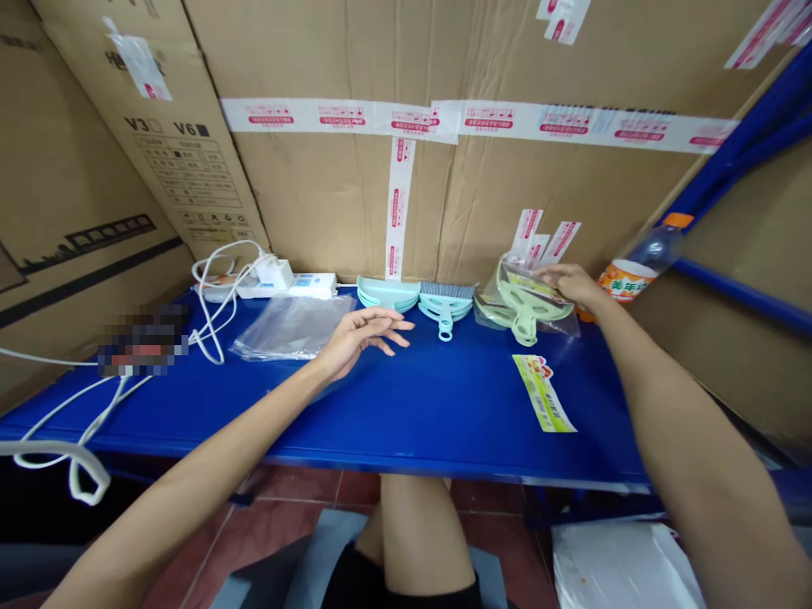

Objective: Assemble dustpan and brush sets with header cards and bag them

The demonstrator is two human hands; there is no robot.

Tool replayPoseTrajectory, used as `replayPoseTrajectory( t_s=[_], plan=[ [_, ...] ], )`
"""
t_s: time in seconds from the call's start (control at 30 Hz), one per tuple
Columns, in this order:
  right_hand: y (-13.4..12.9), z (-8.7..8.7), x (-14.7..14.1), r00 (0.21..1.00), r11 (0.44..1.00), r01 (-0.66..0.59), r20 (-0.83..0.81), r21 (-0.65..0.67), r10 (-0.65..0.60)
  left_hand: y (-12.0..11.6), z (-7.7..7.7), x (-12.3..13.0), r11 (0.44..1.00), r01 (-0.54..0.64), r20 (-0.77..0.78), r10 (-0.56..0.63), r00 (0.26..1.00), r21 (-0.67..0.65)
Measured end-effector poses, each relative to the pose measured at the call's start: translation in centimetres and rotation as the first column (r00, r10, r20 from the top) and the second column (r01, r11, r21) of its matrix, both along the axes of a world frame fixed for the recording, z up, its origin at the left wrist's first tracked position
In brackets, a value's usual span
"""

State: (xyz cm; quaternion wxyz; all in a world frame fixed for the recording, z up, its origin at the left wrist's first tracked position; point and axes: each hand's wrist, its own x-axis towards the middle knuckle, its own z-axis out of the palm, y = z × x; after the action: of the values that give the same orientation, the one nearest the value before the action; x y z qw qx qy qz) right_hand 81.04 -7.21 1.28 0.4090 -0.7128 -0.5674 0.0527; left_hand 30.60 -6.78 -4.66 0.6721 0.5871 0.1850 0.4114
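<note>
Right hand (571, 283) flat on bagged dustpan (529, 306); left hand (361, 334) hovering, fingers spread.

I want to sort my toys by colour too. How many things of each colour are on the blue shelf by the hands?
Teal (dustpan stack, small brush): 2
Pale green (bagged dustpan under the right hand): 1
Clear (plastic bags near the left hand): 1
Yellow-green (label card): 1
Total: 5

Ahead of you: blue shelf (406, 414), cardboard boxes (355, 186) behind with printed tape. White power strip (298, 285) back left, white cables (216, 313) trailing off left edge. Printed label card (544, 393) lying flat right of centre. Orange-labelled bottle (638, 266) tilted at far right.
</note>
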Motion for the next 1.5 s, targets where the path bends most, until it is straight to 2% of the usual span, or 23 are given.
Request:
replayPoseTrajectory(
  t_s=[0.1,0.2,0.33,0.47,0.57,0.63,0.7,0.8,0.87,0.9,0.93,0.97,1.0,1.03,1.07,1.1,1.13,1.2,1.27,1.33,1.37,1.4,1.5],
  plan=[
    [2.0,-0.7,0.5,0.987,0.989,0.013,0.159,-0.145,0.011,0.1,-0.2,0.1,1.000,-0.017,-0.010,0.017,1.000,-0.001],
    [3.4,-1.3,0.2,0.962,0.982,0.015,0.272,-0.187,0.037,0.1,-0.3,0.2,1.000,-0.019,-0.015,0.019,1.000,-0.002],
    [3.9,-2.3,-1.3,0.851,0.950,0.132,0.525,-0.281,0.037,-0.1,-0.2,0.3,1.000,-0.021,-0.039,0.021,0.999,0.005],
    [3.6,-2.6,-2.9,0.714,0.931,0.248,0.701,-0.267,0.011,-0.1,-0.2,0.3,0.999,-0.046,-0.049,0.046,0.998,0.001],
    [2.6,-2.0,-4.4,0.657,0.940,0.278,0.753,-0.197,-0.036,0.0,0.0,0.1,0.998,-0.066,-0.043,0.066,0.997,0.002],
    [1.7,-1.6,-5.9,0.663,0.956,0.270,0.742,-0.115,-0.098,0.0,0.1,0.1,0.997,-0.076,-0.036,0.076,0.996,-0.001],
    [0.6,-1.4,-7.9,0.710,0.956,0.269,0.695,-0.120,-0.113,0.0,0.2,0.1,0.996,-0.085,-0.027,0.084,0.996,-0.006],
    [-1.0,-1.8,-10.4,0.779,0.914,0.248,0.627,-0.321,0.009,0.3,0.0,0.1,0.994,-0.108,-0.020,0.108,0.994,0.008],
    [-1.7,-2.0,-11.6,0.794,0.873,0.205,0.597,-0.442,0.115,0.7,-0.2,-0.2,0.978,-0.191,-0.016,0.193,0.981,0.086],
    [-2.0,-2.1,-12.2,0.793,0.864,0.193,0.592,-0.465,0.141,1.0,-0.3,-0.5,0.948,-0.271,-0.019,0.278,0.960,0.169],
    [-2.2,-2.0,-12.8,0.789,0.873,0.193,0.599,-0.448,0.133,1.4,-0.5,-0.9,0.887,-0.365,-0.024,0.387,0.922,0.284],
    [-2.4,-1.8,-13.6,0.784,0.901,0.199,0.614,-0.385,0.089,1.8,-0.6,-1.4,0.791,-0.449,-0.025,0.504,0.864,0.416],
    [-2.6,-1.6,-14.6,0.779,0.937,0.201,0.627,-0.285,0.024,2.3,-0.7,-1.9,0.668,-0.500,-0.027,0.613,0.790,0.551],
    [-2.8,-1.3,-15.8,0.777,0.969,0.185,0.629,-0.164,-0.041,2.8,-0.7,-2.5,0.546,-0.507,-0.029,0.699,0.715,0.667],
    [-3.0,-1.2,-17.3,0.781,0.988,0.143,0.619,-0.051,-0.081,3.3,-0.8,-3.0,0.459,-0.478,-0.046,0.756,0.653,0.749],
    [-3.2,-1.1,-18.9,0.788,0.997,0.072,0.612,0.014,-0.065,3.8,-0.8,-3.5,0.408,-0.433,-0.081,0.796,0.600,0.804],
    [-3.4,-1.2,-20.6,0.790,1.000,-0.019,0.613,0.023,0.001,4.3,-0.8,-3.9,0.380,-0.378,-0.131,0.830,0.542,0.844],
    [-3.9,-1.8,-23.8,0.781,0.988,-0.156,0.614,0.016,0.113,5.1,-0.9,-4.4,0.371,-0.260,-0.243,0.876,0.416,0.892],
    [-4.5,-2.8,-25.9,0.776,0.977,-0.207,0.616,0.047,0.135,5.7,-1.1,-4.7,0.394,-0.150,-0.341,0.895,0.287,0.907],
    [-5.0,-3.9,-26.7,0.782,0.978,-0.199,0.613,0.070,0.115,6.0,-1.4,-4.7,0.427,-0.081,-0.400,0.888,0.228,0.901],
    [-5.2,-4.4,-26.6,0.789,0.981,-0.181,0.606,0.069,0.103,6.1,-1.6,-4.5,0.434,-0.059,-0.408,0.878,0.250,0.899],
    [-5.3,-4.9,-26.3,0.799,0.985,-0.160,0.594,0.059,0.094,6.1,-1.9,-4.3,0.431,-0.043,-0.399,0.865,0.305,0.902],
    [-5.2,-6.2,-24.7,0.840,0.993,-0.119,0.532,-0.011,0.106,5.5,-2.7,-3.3,0.360,0.018,-0.313,0.783,0.538,0.933]
  ],
)
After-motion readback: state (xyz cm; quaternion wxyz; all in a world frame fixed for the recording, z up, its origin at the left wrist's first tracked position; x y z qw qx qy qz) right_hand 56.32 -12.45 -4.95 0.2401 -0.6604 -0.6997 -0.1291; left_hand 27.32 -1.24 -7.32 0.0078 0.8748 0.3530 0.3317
